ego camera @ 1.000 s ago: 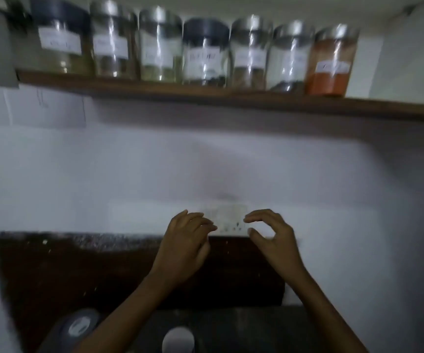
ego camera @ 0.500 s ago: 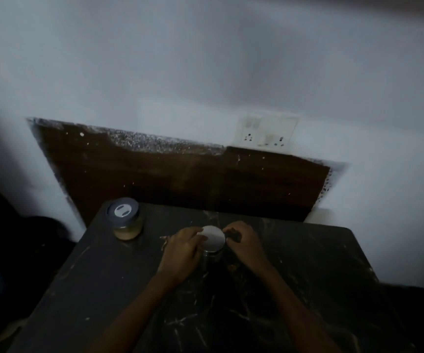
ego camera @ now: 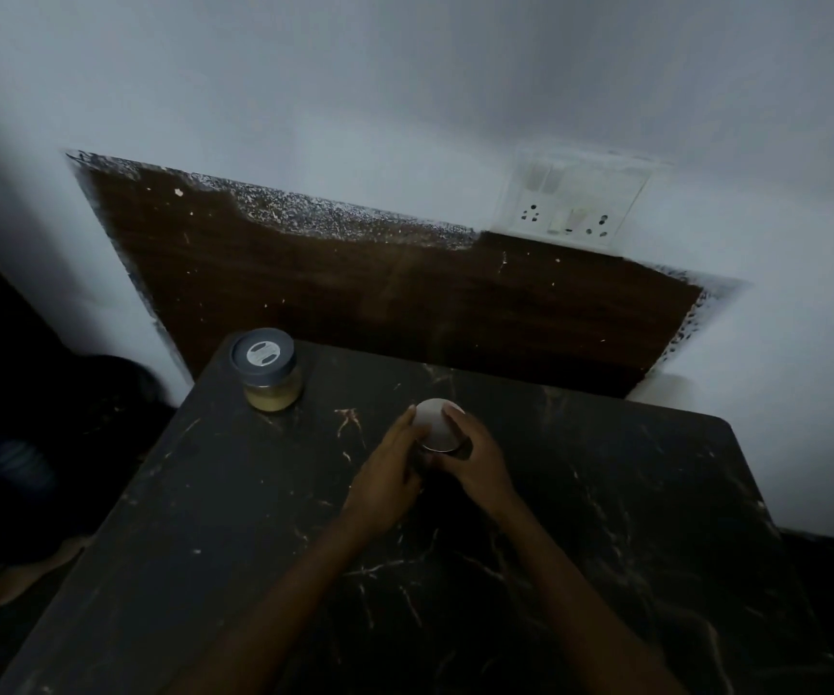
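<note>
Both hands on the jar (ego camera: 428,456) now, and it stands on the dark table (ego camera: 605,494) right between my palms. My left hand (ego camera: 389,474) wraps its side and steadies it. My right hand (ego camera: 475,459) curls over the pale lid (ego camera: 436,424), fingertips on the rim. This looks like the lid-turning step. Next I'd want a firm left hold while the right twists. The grey-lidded jar (ego camera: 267,371) sits well beyond my left grip.

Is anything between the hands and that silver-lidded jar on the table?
Nothing visible. The left hand and right hand both hold the silver-lidded jar directly, one on each side. The grey-lidded jar stands apart, at the back left of the table.
</note>
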{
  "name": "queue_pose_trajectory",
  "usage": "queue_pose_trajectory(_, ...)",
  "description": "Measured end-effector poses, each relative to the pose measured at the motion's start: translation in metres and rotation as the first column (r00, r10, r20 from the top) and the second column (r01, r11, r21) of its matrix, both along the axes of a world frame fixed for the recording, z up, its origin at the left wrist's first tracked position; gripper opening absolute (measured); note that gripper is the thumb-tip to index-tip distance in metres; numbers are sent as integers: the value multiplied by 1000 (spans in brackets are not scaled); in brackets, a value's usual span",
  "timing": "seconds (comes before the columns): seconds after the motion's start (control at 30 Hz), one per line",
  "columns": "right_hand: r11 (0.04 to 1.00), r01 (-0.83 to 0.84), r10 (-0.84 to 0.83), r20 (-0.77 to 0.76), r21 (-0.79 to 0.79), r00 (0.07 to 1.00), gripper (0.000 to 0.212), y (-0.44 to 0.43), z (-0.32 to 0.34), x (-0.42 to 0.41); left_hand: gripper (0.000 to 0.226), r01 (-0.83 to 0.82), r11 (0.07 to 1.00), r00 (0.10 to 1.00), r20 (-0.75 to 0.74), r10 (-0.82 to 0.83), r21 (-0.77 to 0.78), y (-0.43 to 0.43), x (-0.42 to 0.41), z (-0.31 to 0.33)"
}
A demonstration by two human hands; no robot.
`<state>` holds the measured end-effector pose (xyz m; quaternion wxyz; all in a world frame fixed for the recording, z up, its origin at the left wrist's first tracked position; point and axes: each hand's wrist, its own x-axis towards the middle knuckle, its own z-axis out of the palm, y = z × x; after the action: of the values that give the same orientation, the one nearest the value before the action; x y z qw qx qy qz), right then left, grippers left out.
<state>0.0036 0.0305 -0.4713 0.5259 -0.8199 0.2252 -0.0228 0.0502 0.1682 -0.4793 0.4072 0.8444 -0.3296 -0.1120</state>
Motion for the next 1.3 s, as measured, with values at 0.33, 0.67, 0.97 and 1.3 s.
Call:
queue_pose_trajectory(0.33,985,-42,56,-78,168,995,52,-14,66,-58,121,273,911,928,167,-334,308,23,-40,28)
queue_pose_trajectory(0.67,957,9,-5,-13,288,1000,15,4,93,-129,128,437,899,899,-57,-435,32,44,-98,56)
queue_pose_trajectory(0.97,908,-184,223,-62,375,973,85,1,91,-171,120,396,915,899,-170,-404,-80,64,-114,63)
queue_pose_trajectory(1.3,921,-370,380,-83,120,921,134,6,97,-194,126,436,897,874,-201,-442,-76,63,-120,75)
